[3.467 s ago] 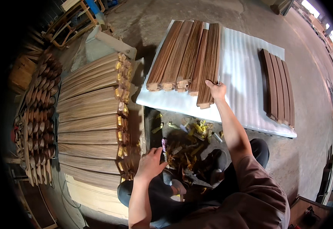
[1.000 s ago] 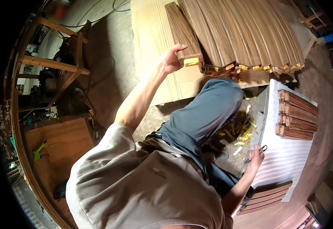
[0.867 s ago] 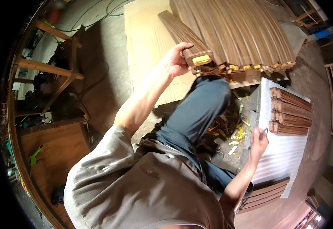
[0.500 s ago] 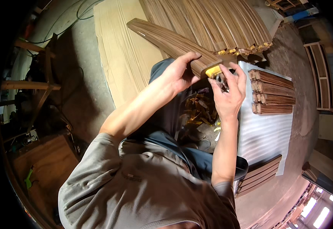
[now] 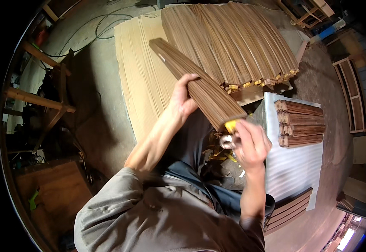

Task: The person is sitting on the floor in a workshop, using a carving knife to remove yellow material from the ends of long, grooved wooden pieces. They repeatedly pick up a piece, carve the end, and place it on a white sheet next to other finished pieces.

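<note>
My left hand [image 5: 184,97] is closed around the edge of a dark brown wooden board [image 5: 199,86], which slants from far left down toward my right hand. Yellow tape [image 5: 231,125] covers the stub at the board's near end. My right hand [image 5: 253,145], smeared by motion, is closed beside that taped end, its fingers touching or very near the tape. A small shiny metal tool [image 5: 227,142] shows at the right hand's fingers, too blurred to name its kind.
Many similar boards [image 5: 233,42] with taped ends lie side by side on cardboard [image 5: 139,75]. To the right, bundled short slats [image 5: 301,124] rest on a white foam sheet [image 5: 294,168]. Tape scraps [image 5: 217,156] litter the floor. Several more slats [image 5: 290,210] lie near right.
The board's near end has moved down and toward me, and the left hand has slid farther from that end along its edge. My right hand has moved down with the taped end.
</note>
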Demonstrator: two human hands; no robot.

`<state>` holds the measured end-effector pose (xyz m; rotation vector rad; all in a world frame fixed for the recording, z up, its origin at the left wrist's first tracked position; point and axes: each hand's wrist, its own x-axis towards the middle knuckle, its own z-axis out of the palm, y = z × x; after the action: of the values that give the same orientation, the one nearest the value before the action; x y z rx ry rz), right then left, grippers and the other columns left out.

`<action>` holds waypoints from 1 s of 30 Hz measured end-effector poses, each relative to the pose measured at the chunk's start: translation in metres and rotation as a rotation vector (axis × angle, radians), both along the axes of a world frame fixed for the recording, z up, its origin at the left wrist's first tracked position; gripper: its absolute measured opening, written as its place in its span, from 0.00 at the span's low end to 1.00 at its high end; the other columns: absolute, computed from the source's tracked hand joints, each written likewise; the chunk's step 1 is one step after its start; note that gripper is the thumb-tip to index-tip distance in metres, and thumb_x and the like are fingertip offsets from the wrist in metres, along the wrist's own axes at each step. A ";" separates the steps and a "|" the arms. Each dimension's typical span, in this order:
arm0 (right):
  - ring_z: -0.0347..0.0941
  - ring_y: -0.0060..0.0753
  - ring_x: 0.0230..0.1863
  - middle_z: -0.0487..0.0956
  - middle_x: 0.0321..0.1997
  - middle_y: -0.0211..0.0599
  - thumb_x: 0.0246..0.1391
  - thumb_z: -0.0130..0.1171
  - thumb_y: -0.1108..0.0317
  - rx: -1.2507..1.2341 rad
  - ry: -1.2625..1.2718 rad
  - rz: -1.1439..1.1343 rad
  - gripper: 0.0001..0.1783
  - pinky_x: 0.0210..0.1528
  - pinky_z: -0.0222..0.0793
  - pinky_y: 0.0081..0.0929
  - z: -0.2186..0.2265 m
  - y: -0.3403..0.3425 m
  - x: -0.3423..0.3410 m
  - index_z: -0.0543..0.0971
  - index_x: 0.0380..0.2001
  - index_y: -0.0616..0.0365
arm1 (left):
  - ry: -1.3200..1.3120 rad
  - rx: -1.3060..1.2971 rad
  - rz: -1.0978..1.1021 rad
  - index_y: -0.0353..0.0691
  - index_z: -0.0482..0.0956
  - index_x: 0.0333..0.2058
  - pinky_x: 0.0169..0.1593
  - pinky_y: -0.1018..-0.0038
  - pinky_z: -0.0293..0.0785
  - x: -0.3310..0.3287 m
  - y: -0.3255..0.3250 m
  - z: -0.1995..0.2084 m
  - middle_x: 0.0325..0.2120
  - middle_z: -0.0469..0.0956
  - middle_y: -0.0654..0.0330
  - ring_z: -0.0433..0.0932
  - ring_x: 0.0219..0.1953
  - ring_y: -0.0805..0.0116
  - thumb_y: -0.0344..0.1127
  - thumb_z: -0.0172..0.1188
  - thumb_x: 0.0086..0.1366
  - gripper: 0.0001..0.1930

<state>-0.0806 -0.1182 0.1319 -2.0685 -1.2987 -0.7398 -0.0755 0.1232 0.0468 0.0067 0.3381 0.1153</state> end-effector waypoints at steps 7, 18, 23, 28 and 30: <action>0.82 0.38 0.37 0.84 0.39 0.42 0.39 0.60 0.90 0.221 0.244 -0.292 0.20 0.35 0.80 0.27 -0.033 -0.046 -0.024 0.83 0.38 0.61 | 0.046 0.308 -0.209 0.37 0.75 0.38 0.43 0.56 0.84 0.039 -0.046 0.020 0.35 0.78 0.53 0.81 0.37 0.59 0.32 0.63 0.59 0.10; 0.83 0.34 0.35 0.85 0.36 0.42 0.36 0.71 0.87 0.468 0.291 -0.414 0.16 0.37 0.78 0.24 -0.098 -0.053 0.010 0.80 0.32 0.62 | 0.001 0.531 -0.336 0.33 0.75 0.41 0.46 0.56 0.84 0.114 -0.066 -0.031 0.37 0.81 0.50 0.83 0.39 0.56 0.35 0.65 0.59 0.14; 0.83 0.34 0.38 0.86 0.39 0.43 0.37 0.73 0.85 0.554 0.413 -0.488 0.17 0.39 0.77 0.25 -0.103 -0.049 0.008 0.79 0.33 0.63 | -0.016 0.243 -0.348 0.27 0.71 0.50 0.58 0.50 0.74 0.098 -0.088 -0.023 0.41 0.80 0.42 0.80 0.47 0.46 0.39 0.64 0.59 0.25; 0.80 0.33 0.36 0.83 0.43 0.45 0.39 0.73 0.85 0.826 0.575 -0.539 0.16 0.41 0.76 0.25 -0.106 -0.039 0.005 0.79 0.33 0.65 | -0.097 0.012 -0.368 0.26 0.67 0.53 0.60 0.49 0.72 0.079 -0.128 -0.009 0.45 0.75 0.39 0.75 0.50 0.43 0.42 0.64 0.56 0.32; 0.79 0.33 0.37 0.80 0.46 0.44 0.40 0.71 0.86 0.693 0.444 -0.556 0.15 0.39 0.76 0.24 -0.101 -0.043 0.000 0.81 0.34 0.67 | -0.148 -0.022 -0.352 0.25 0.66 0.54 0.61 0.49 0.71 0.080 -0.125 -0.012 0.45 0.75 0.40 0.75 0.51 0.44 0.44 0.63 0.54 0.34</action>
<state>-0.0804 -0.1615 0.0308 -1.8383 -0.1593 -0.7549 0.0048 -0.0014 0.0352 0.0360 0.1865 -0.2362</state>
